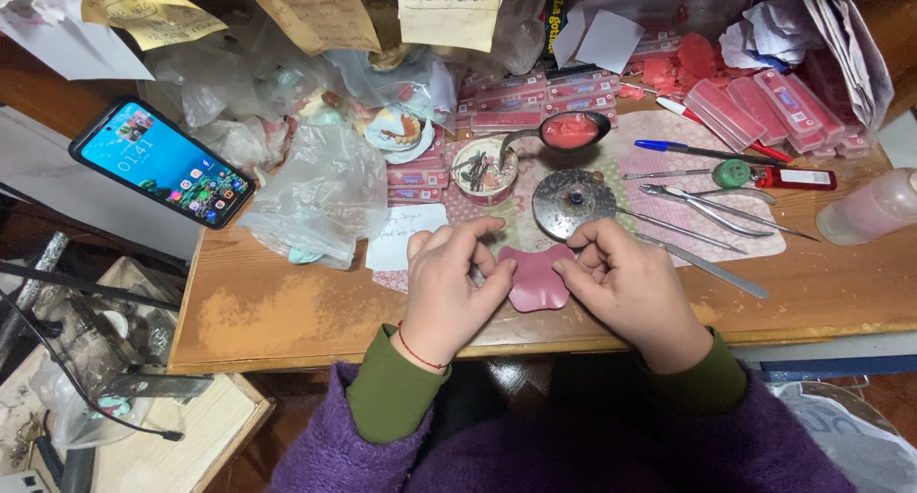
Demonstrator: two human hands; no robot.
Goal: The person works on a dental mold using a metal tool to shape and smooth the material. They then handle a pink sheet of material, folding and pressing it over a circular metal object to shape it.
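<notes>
Pink wax sheet (535, 278) lies flat at the counter (287, 311) front edge, directly between your hands. Left hand (449, 283) pinches its left edge, right hand (626, 283) pinches the right edge; both equally near, long axis roughly front-to-back.

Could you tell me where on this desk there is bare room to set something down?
Bare wood lies left of the left hand, below the plastic bag, and right of the right hand, below the metal tools. The back, around the pink boxes, is crowded.
</notes>
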